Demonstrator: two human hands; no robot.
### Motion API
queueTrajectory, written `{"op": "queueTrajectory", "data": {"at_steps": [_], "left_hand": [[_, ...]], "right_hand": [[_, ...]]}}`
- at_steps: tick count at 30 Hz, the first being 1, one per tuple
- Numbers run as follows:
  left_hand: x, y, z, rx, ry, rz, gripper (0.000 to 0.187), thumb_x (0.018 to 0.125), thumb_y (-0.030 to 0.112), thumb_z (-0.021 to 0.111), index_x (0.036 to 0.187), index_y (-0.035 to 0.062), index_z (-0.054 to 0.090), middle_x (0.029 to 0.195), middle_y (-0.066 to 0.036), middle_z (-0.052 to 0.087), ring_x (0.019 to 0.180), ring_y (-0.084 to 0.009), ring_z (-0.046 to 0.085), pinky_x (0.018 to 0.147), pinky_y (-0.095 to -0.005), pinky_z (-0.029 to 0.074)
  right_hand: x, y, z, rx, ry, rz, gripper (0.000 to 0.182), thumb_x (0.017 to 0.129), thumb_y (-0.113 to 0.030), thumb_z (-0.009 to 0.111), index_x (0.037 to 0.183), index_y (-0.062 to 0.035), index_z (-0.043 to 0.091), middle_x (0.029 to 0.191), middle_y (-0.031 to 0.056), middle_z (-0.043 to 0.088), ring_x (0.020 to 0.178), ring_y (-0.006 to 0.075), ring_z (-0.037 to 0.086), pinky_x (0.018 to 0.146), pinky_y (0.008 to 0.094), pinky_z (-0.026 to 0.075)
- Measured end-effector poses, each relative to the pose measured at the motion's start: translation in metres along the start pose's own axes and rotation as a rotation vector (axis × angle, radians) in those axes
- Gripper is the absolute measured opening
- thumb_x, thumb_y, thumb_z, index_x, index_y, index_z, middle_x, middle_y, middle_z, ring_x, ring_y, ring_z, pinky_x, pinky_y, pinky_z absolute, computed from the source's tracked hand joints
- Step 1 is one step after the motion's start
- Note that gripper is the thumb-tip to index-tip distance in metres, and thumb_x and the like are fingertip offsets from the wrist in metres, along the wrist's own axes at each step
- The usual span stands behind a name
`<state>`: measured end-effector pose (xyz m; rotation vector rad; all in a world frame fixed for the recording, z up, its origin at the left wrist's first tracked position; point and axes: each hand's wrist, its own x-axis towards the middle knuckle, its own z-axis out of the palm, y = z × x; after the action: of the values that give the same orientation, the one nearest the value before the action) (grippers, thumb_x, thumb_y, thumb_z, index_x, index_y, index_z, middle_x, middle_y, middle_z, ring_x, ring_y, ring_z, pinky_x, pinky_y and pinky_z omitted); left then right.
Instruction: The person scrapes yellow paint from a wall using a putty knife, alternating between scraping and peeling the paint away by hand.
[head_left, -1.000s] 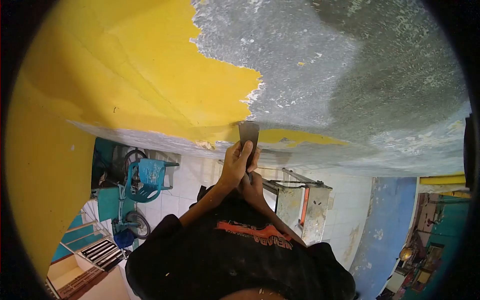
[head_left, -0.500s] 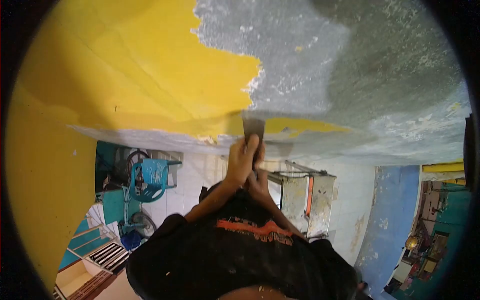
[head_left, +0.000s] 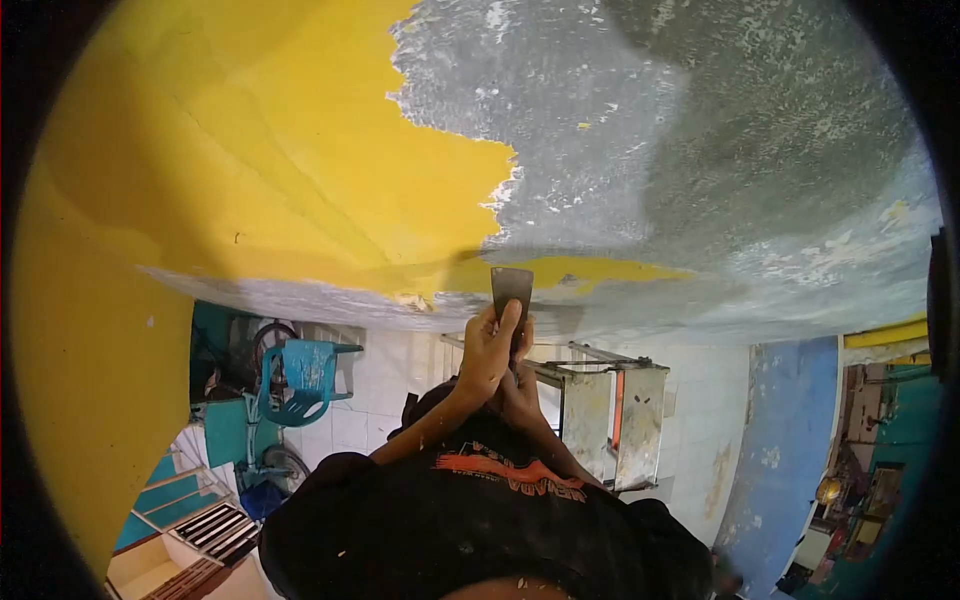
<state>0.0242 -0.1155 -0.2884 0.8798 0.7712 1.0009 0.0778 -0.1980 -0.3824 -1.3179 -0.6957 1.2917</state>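
Note:
A scraper (head_left: 513,284) with a flat, dark metal blade points up at the painted wall (head_left: 300,130). My left hand (head_left: 490,348) is closed around it near the blade, thumb laid along the face. Lower down, my right hand (head_left: 520,398) grips the handle, which is mostly hidden by my fingers. The blade tip lies over a narrow yellow paint strip (head_left: 610,270) in this view; whether it touches cannot be made out. Yellow paint covers the left part of the wall and ends in a ragged edge against bare grey plaster (head_left: 560,150).
Below stand a teal plastic chair (head_left: 308,370), a bicycle (head_left: 285,460) and a paint-stained metal-framed stand (head_left: 610,420) on white floor tiles (head_left: 380,350). A peeling blue wall (head_left: 775,450) is at right, with cluttered items beyond it. A striped rack (head_left: 215,525) is at lower left.
The scraper and both hands have moved slightly down in the view, toward my body. The wall and room have also shifted down a little as the camera tilted. Both hands keep their grip.

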Motion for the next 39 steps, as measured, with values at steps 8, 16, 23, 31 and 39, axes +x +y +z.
{"op": "queueTrajectory", "data": {"at_steps": [8, 16, 23, 31, 39], "left_hand": [[0.009, 0.043, 0.015, -0.042, 0.037, 0.004, 0.035, 0.094, 0.032, 0.047, 0.076, 0.002, 0.053, 0.055, 0.0, 0.048, 0.044, -0.0051, 0.039, 0.041, -0.0207, 0.029], [0.019, 0.048, 0.022, 0.0, 0.043, 0.071, 0.039, 0.092, 0.039, 0.048, 0.076, 0.0031, 0.053, 0.058, -0.003, 0.051, 0.044, -0.0075, 0.039, 0.041, -0.0227, 0.031], [-0.005, 0.023, 0.018, 0.005, -0.054, -0.007, 0.039, 0.093, 0.036, 0.047, 0.072, 0.0026, 0.053, 0.056, -0.002, 0.051, 0.045, -0.0056, 0.042, 0.041, -0.0201, 0.031], [0.021, 0.092, 0.04, -0.007, 0.048, 0.247, 0.047, 0.095, 0.037, 0.04, 0.065, 0.003, 0.05, 0.053, -0.002, 0.047, 0.041, -0.007, 0.039, 0.04, -0.0216, 0.029], [-0.006, 0.025, 0.009, -0.038, -0.125, 0.01, 0.038, 0.096, 0.036, 0.039, 0.078, 0.0033, 0.05, 0.057, -0.002, 0.048, 0.045, -0.0081, 0.042, 0.042, -0.0218, 0.034]], "right_hand": [[-0.002, -0.057, 0.01, 0.231, -0.108, 0.161, 0.03, 0.094, -0.025, 0.046, 0.075, -0.0013, 0.048, 0.056, 0.0011, 0.045, 0.047, 0.0078, 0.04, 0.043, 0.0248, 0.032], [0.009, -0.063, 0.011, 0.173, -0.162, 0.049, 0.035, 0.096, -0.031, 0.04, 0.074, -0.0038, 0.045, 0.06, -0.001, 0.044, 0.046, 0.0065, 0.036, 0.041, 0.0244, 0.028], [-0.009, -0.023, -0.004, 0.15, -0.115, -0.203, 0.041, 0.098, -0.033, 0.033, 0.065, -0.0089, 0.041, 0.047, -0.0048, 0.031, 0.039, 0.005, 0.03, 0.037, 0.0228, 0.021], [0.013, -0.124, 0.023, 0.163, -0.216, -0.134, 0.037, 0.097, -0.027, 0.038, 0.067, -0.0055, 0.041, 0.051, -0.0026, 0.035, 0.042, 0.006, 0.031, 0.039, 0.0237, 0.024], [-0.015, -0.052, -0.001, 0.061, -0.091, -0.144, 0.039, 0.097, -0.029, 0.038, 0.066, -0.0047, 0.042, 0.054, -0.002, 0.039, 0.046, 0.0077, 0.035, 0.042, 0.0253, 0.027]]}}
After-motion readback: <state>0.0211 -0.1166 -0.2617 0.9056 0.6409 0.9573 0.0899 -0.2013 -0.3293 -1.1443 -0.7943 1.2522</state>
